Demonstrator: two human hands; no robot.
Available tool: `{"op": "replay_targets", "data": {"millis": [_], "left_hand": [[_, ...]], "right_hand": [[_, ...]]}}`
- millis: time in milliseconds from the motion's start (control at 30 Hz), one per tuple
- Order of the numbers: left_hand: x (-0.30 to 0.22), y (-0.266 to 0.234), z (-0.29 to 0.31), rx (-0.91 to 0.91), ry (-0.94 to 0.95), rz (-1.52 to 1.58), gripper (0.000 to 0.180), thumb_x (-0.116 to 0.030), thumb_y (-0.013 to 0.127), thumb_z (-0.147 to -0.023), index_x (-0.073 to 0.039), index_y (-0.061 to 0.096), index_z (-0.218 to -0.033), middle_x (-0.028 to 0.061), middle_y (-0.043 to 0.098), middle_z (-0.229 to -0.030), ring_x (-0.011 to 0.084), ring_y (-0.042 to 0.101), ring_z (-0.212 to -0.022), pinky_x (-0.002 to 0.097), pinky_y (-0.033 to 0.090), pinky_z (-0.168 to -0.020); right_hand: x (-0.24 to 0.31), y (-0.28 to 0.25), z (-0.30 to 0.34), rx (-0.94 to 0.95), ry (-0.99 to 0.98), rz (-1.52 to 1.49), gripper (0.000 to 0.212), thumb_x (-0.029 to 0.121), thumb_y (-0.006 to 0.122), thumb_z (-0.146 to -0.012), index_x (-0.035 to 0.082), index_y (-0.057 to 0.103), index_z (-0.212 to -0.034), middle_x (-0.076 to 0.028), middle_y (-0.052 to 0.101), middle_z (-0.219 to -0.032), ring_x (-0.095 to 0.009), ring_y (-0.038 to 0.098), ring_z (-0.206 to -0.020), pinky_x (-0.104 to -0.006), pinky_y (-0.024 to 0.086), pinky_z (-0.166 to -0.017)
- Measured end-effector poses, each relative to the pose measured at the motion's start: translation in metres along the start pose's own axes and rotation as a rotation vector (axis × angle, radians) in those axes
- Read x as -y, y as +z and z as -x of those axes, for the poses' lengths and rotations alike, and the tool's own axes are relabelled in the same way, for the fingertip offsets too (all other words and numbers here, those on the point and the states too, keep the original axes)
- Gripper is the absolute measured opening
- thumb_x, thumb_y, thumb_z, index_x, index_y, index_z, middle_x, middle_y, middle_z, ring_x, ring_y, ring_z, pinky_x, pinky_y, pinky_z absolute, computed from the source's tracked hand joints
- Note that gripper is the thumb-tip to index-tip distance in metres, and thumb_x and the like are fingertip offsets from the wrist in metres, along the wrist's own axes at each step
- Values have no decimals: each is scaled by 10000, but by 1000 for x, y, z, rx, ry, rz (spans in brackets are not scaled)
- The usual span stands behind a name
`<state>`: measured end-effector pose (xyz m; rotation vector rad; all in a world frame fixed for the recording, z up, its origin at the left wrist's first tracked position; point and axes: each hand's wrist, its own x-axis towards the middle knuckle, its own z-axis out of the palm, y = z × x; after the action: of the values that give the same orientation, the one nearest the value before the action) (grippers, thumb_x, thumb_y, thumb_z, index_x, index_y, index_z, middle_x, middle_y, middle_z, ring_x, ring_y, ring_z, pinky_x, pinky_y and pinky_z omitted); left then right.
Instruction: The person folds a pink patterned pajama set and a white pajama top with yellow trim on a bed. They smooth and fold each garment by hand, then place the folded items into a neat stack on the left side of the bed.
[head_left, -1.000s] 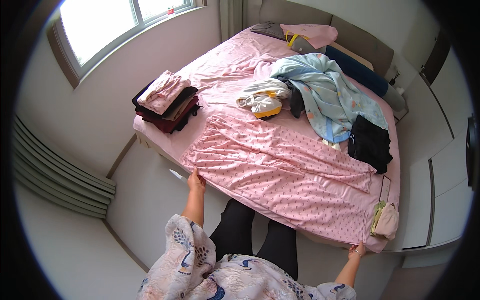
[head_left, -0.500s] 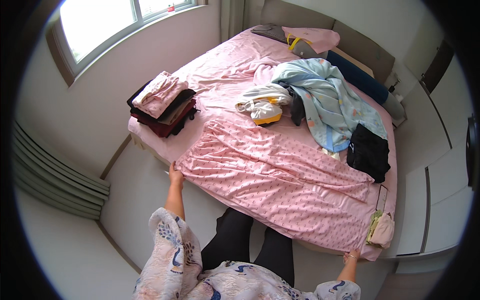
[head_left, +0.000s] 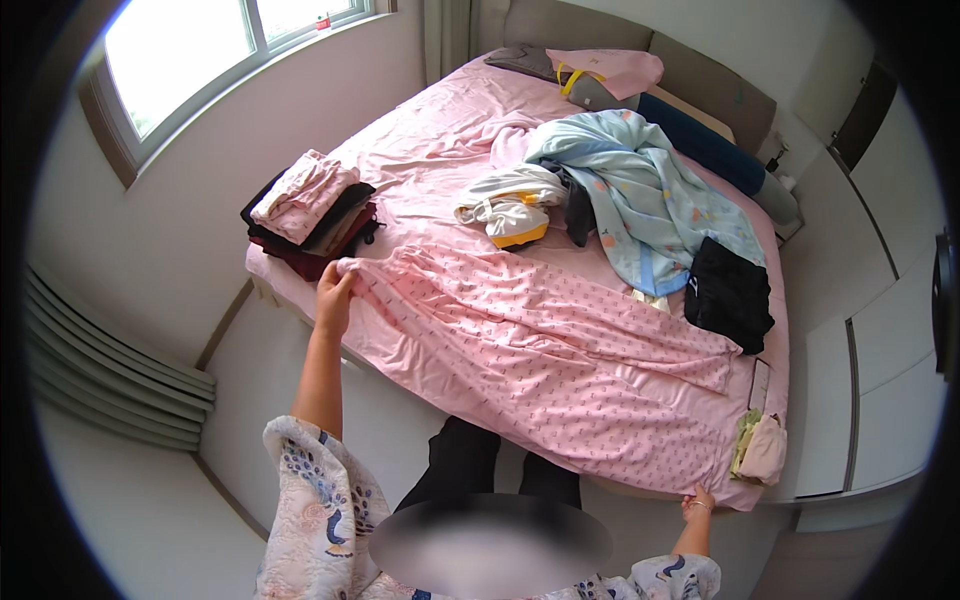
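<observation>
Pink patterned pajama trousers [head_left: 520,345] lie across the near side of the bed, the gathered waist at the left and the legs running right. My left hand [head_left: 335,297] pinches a corner of the waist and holds it raised off the mattress, close to a stack of folded dark clothes [head_left: 335,235]. Down at the near right edge, my right hand [head_left: 698,503] grips the cuff of the nearer leg. Its fingertips are partly hidden by the cloth. The fabric between both hands is slanted and wrinkled.
Folded pink printed clothing [head_left: 305,195] tops the stack. Mid-bed lie a white and yellow garment bundle [head_left: 510,205], a rumpled light blue blanket [head_left: 640,190] and a folded black garment [head_left: 728,295]. Small folded items [head_left: 762,450] rest at the right corner. Pleated curtains [head_left: 110,360] hang left.
My left hand has lifted the waist corner up and away from the bed's near edge, toward the dark stack. My right hand stays at the cuff. The view has shifted slightly.
</observation>
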<state>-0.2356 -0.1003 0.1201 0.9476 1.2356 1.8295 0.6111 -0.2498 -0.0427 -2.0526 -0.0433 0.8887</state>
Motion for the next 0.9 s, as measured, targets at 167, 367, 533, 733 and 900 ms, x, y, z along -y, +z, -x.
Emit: {"op": "replay_targets", "data": {"millis": [167, 367, 533, 733, 900], "left_hand": [[19, -36, -14, 53, 109, -699, 140, -188, 624, -817, -58, 590, -859, -52, 550, -752, 56, 486, -658, 212, 409, -581], [29, -86, 16, -65, -322, -507, 299, -190, 650, -774, -24, 569, -1009, 28, 581, -839, 123, 549, -727, 253, 456, -613], [-14, -38, -54, -92, -176, -90, 372, -171, 628, -807, -18, 528, -1132, 60, 576, -950, 151, 558, -783, 269, 472, -651], [-129, 5, -78, 233, -83, 312, 281, -92, 508, -878, -14, 514, -1148, 145, 510, -1206, 239, 538, -1043, 375, 459, -887], [-113, -51, -17, 53, -107, 147, 316, -88, 560, -838, -42, 508, -1146, 62, 568, -949, 153, 583, -873, 282, 510, -729]], "right_hand": [[-8, 5, -22, 43, 161, -287, 206, 276, 655, -774, 140, 504, -740, -9, 454, -566, -134, 417, -408, -246, 317, -335], [74, -17, 25, 168, -210, -745, 385, 311, 585, -809, 96, 510, -1118, -35, 583, -1038, -197, 557, -939, -331, 457, -794], [170, 0, 36, 236, -360, -816, 373, 327, 586, -825, 89, 517, -1103, -53, 575, -1058, -210, 556, -955, -357, 455, -820], [217, -40, 75, 310, -499, -969, 147, 275, 553, -862, 134, 557, -822, -17, 612, -761, -152, 588, -686, -282, 486, -627], [162, -74, 63, 385, -476, -887, 223, 309, 588, -833, 130, 548, -959, -5, 602, -934, -165, 575, -879, -333, 467, -761]]}}
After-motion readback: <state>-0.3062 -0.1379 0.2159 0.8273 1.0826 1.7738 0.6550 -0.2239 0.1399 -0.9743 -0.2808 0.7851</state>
